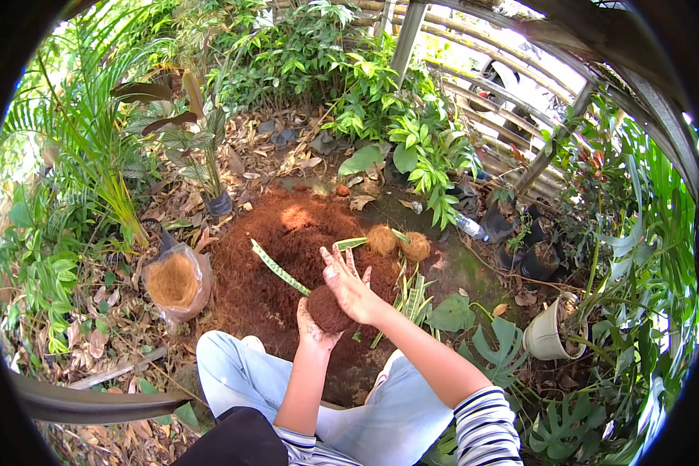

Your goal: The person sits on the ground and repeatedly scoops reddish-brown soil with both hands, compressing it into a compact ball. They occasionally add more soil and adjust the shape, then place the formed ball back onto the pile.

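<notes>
My left hand (314,329) cups a round ball of dark brown growing medium (329,310) from below. A long mottled snake plant leaf (279,268) sticks out of the ball towards the upper left. My right hand (349,285) lies against the ball's upper right side with its fingers spread and extended. Beneath both hands spreads a heap of reddish-brown loose, fibrous medium (256,221). Just beyond my right hand rest two fibre-wrapped balls (381,240) (416,247), with snake plant leaf pieces beside them. More striped leaves (410,303) lie on the ground to the right of my hands.
A clear plastic bag of light fibre (175,282) stands left of the heap. A potted plant (218,204) is behind it. To the right are a plastic bottle (470,226), black plant bags (539,256) and a tilted white pot (553,332). A bamboo fence (501,105) stands beyond.
</notes>
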Demonstrator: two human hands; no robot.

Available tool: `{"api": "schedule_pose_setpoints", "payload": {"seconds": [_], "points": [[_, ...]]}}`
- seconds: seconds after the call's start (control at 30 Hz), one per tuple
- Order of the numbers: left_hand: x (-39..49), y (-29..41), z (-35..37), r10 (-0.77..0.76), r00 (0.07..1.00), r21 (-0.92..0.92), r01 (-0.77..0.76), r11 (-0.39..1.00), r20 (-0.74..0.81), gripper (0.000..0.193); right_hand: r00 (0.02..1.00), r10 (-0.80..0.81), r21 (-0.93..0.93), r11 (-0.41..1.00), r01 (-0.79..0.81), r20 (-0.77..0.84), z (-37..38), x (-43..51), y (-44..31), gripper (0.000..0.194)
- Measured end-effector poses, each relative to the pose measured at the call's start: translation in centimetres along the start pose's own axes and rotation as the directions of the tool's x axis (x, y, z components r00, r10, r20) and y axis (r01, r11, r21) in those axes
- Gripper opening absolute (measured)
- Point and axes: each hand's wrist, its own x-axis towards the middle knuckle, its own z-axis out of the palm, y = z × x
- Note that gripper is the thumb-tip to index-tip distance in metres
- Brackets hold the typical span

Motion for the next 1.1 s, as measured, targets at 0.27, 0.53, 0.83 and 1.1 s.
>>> {"api": "schedule_pose_setpoints", "payload": {"seconds": [0.27,0.53,0.83,1.1], "points": [[0.3,-0.5,-0.3,0.09,0.973,0.088,-0.073,0.993,-0.213,0.06,0.992,0.126,0.137,0.983,-0.122,-0.016,-0.6,0.0,-0.5,0.078],[-0.3,-0.4,-0.4,0.093,0.973,0.069,-0.08,0.994,-0.211,0.061,0.985,0.173,0.384,0.91,-0.16,0.0,0.6,1.4,0.3,0.083],[-0.1,0.4,-0.5,-0.077,0.997,-0.266,0.066,0.962,-0.031,0.042,0.94,-0.158,0.131,0.97,0.206,-0.303,-0.1,-1.3,-1.4,0.061],[0.0,0.2,-0.4,0.147,0.941,-0.276,-0.06,0.959,0.305,0.042,0.87,-0.474,-0.37,0.839,0.4,-0.135,0.6,-1.4,-3.0,0.067]]}}
